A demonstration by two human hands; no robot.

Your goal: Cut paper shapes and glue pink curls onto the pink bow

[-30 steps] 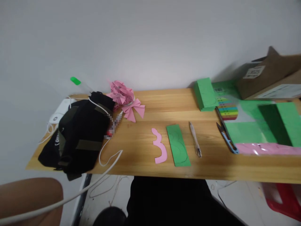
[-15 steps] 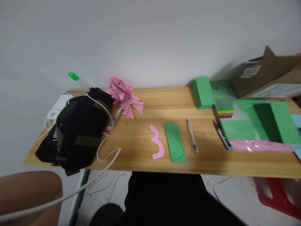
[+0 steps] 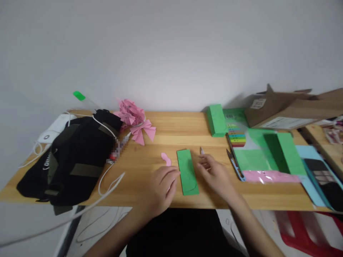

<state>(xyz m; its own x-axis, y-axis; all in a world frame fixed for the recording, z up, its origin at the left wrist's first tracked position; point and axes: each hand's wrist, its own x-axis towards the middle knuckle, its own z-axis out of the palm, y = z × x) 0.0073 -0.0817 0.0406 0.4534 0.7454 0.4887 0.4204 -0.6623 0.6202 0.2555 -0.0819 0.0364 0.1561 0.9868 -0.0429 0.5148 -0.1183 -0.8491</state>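
A green paper strip (image 3: pixel 187 172) lies on the wooden table (image 3: pixel 171 128) between my two hands. My left hand (image 3: pixel 160 187) rests over the lower part of a pink wavy cut-out (image 3: pixel 166 159), fingers loosely curled, fingertips at the strip's left edge. My right hand (image 3: pixel 215 175) lies over the pen (image 3: pixel 201 151), of which only the tip shows, with fingers spread toward the strip's right edge. Neither hand plainly grips anything.
A black bag (image 3: pixel 72 157) with white cables fills the left end. Pink paper bows (image 3: pixel 136 121) sit behind it. To the right lie small scissors (image 3: pixel 235 165), green paper blocks (image 3: pixel 216 120), green and pink sheets (image 3: pixel 265 157) and a cardboard box (image 3: pixel 284 105).
Both hands have come into view from below and settled on either side of the green strip, covering most of the pink cut-out and the pen. The view shifted right.
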